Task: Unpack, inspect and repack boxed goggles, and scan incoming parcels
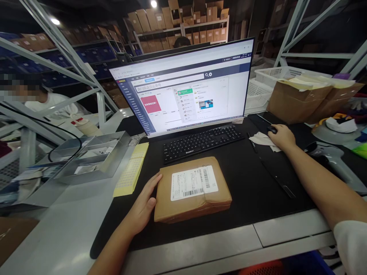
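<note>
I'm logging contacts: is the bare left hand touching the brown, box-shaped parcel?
Touching. In the head view, the bare left hand rests its fingertips on the left edge of the brown, box-shaped parcel.

The parcel (189, 208) is brown, its label (195, 182) white with black stripes, the mat (243, 187) black.

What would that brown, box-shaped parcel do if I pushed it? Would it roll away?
The brown, box-shaped parcel probably wouldn't roll or tip, because it lies flat on a broad side. Its wrapping is creased near the front edge, so the outside might give a little when squeezed. It keeps a boxy shape, so it likely wouldn't flop when lifted.
</note>
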Motion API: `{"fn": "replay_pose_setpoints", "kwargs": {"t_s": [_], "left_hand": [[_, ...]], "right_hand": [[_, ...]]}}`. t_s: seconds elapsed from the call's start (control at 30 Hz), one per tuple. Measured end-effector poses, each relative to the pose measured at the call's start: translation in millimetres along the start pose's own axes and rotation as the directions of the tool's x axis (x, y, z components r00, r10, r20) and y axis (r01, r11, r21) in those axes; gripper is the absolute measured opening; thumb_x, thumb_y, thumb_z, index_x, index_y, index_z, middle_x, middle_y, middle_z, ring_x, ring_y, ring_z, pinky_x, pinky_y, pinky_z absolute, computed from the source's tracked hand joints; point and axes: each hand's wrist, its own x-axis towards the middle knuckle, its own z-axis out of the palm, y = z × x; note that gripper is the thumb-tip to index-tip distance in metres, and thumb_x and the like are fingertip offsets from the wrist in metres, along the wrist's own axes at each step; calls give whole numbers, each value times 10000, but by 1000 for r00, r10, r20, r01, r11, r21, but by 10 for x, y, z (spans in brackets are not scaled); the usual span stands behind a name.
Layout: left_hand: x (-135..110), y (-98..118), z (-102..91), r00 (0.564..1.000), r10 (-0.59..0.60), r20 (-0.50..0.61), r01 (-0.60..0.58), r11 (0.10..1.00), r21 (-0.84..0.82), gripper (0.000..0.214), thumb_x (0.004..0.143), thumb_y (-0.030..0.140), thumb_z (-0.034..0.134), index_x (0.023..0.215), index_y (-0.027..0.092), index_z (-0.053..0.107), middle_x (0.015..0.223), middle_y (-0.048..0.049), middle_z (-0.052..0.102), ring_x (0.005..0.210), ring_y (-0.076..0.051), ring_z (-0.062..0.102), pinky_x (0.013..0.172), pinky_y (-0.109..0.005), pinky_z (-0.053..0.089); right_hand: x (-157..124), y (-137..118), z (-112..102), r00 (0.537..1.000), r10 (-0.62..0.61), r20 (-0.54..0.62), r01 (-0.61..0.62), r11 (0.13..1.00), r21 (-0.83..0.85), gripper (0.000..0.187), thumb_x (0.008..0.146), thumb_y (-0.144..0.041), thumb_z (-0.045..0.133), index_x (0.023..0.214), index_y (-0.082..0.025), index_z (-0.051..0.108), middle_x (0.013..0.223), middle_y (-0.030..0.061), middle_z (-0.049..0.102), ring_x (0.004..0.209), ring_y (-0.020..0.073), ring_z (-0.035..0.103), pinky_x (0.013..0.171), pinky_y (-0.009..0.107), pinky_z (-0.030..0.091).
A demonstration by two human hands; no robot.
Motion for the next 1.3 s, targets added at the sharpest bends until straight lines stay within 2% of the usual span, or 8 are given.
{"fn": "replay_pose_setpoints", "kwargs": {"t_s": [0.17,0.4,0.6,0.83,1.0,1.13,1.3], "left_hand": [[3,-20,5,1000,-7,0,7,1000,0,746,1002,703,316,1603,262,356,1681,-134,317,1549,-345,315,1276,-532,262],[0,-9,4,999,-40,1,40,999,4,818,977,747,307,1596,216,373,1677,-164,314,1551,-363,305,1275,-546,258],[9,23,-5,999,-50,2,50,999,-13,812,976,745,321,1591,218,385,1673,-164,325,1548,-370,311,1277,-553,251],[-3,14,-6,999,-41,3,41,999,-8,786,985,728,328,1590,230,388,1676,-156,320,1550,-366,308,1278,-552,250],[-6,-2,3,999,-43,7,43,999,-20,751,1001,698,331,1602,250,362,1685,-140,306,1556,-356,296,1284,-546,233],[-6,-16,12,999,-40,6,40,999,-20,748,1003,693,332,1603,248,360,1682,-144,311,1553,-355,302,1283,-549,235],[-16,-39,13,1000,-31,0,31,999,-14,734,1008,685,328,1609,263,350,1684,-132,312,1554,-347,304,1285,-543,236]], "right_hand": [[-20,-27,-14,1000,-10,-17,11,1000,14,534,932,-382,566,1410,-148,615,1450,145,565,1255,268,534,1062,337,407],[-20,-38,-15,1000,12,-17,-12,1000,0,566,922,-398,563,1404,-103,600,1419,195,586,1235,299,553,1030,368,424],[-27,-44,-26,999,-4,-48,4,1000,-6,521,931,-402,522,1369,-140,625,1418,161,585,1260,283,536,1049,351,417],[-17,-2,34,1000,-6,-24,6,1000,-3,545,916,-436,521,1363,-161,668,1425,147,586,1251,319,571,1061,418,455],[-1,31,65,997,-10,-76,10,1000,9,535,924,-462,505,1333,-181,703,1458,133,563,1263,321,574,1082,438,454],[0,23,71,999,7,-38,-7,1000,3,502,918,-454,528,1300,-198,729,1453,127,569,1265,325,575,1077,448,466],[17,38,84,1000,5,-29,-5,1000,-9,549,910,-492,541,1339,-190,700,1463,146,550,1261,332,575,1082,454,465]]}}
